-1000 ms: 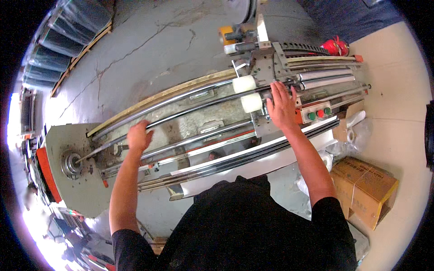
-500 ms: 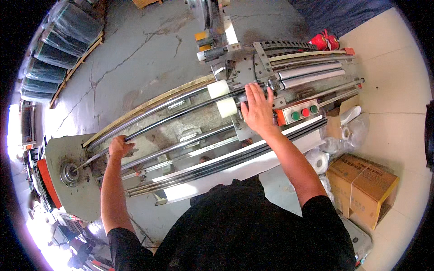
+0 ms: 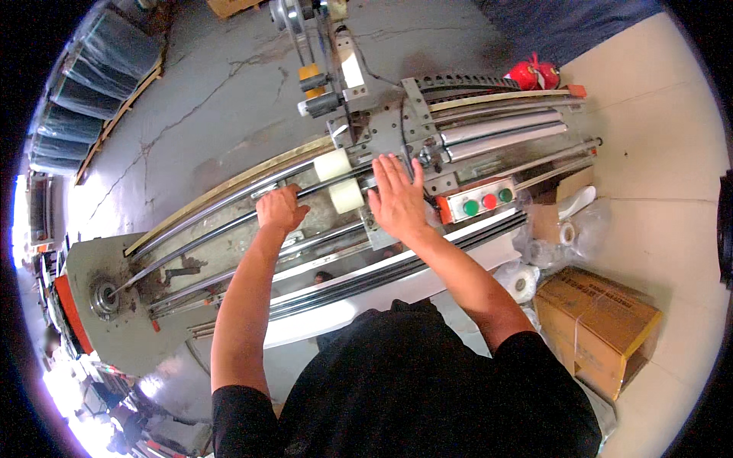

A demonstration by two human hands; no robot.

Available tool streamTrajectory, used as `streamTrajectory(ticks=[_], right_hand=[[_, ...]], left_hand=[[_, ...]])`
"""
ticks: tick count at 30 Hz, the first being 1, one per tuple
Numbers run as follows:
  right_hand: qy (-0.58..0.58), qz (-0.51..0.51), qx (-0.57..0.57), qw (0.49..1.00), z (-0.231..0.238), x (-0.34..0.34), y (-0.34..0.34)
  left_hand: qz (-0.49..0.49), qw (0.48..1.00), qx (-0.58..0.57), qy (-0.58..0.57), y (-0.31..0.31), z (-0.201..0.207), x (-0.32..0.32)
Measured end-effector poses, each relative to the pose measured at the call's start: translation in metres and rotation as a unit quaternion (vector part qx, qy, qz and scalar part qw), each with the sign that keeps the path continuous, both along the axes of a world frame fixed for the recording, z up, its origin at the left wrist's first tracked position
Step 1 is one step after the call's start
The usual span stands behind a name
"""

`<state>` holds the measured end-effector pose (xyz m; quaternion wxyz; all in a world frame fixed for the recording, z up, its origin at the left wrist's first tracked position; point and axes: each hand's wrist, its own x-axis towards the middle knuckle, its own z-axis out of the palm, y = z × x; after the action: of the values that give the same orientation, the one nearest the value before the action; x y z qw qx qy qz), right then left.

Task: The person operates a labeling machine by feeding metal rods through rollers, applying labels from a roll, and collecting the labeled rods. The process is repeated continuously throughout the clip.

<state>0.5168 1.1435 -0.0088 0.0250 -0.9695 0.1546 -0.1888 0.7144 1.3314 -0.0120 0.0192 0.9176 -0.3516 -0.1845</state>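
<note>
A long dark rod [image 3: 221, 227] runs from the round chuck [image 3: 104, 301] at the left end of a machine to a metal carriage [image 3: 379, 126]. My left hand [image 3: 279, 209] is closed round this rod, a short way left of two white rollers [image 3: 331, 163]. Flat, with fingers stretched out, my right hand [image 3: 398, 200] lies over the carriage just right of those rollers. It covers part of the rod and the carriage, and whether its palm presses on the rod cannot be seen. A push-button box [image 3: 479, 201] with green and red buttons sits right of it.
Silver rollers [image 3: 505, 137] extend right of the carriage. A white sheet [image 3: 313, 327] and dark strips line the machine's near side. At the right are a cardboard box [image 3: 595, 324] and wrapped rolls [image 3: 521, 282]. Red fire extinguishers [image 3: 533, 75] stand far right; wrapped dark rolls [image 3: 99, 69] far left.
My left hand has moved right along the rod, from near the chuck to near the white rollers. The carriage, with my right hand on it, appears slightly further left. The view has shifted a little.
</note>
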Motion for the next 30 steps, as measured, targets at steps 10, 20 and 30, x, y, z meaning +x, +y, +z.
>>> streamTrajectory(ticks=[10, 20, 30], right_hand=[[0.028, -0.001, 0.004, 1.0, 0.005, 0.001, 0.0], [0.087, -0.023, -0.014, 0.996, 0.017, 0.005, 0.005], [0.13, -0.032, 0.551, 0.824, 0.009, 0.134, -0.069]], left_hand=[[-0.017, 0.994, -0.106, -0.015, 0.017, -0.008, -0.01], [0.063, 0.984, -0.143, -0.087, 0.214, -0.06, 0.078], [0.154, 0.982, -0.008, -0.11, 0.315, -0.091, 0.141]])
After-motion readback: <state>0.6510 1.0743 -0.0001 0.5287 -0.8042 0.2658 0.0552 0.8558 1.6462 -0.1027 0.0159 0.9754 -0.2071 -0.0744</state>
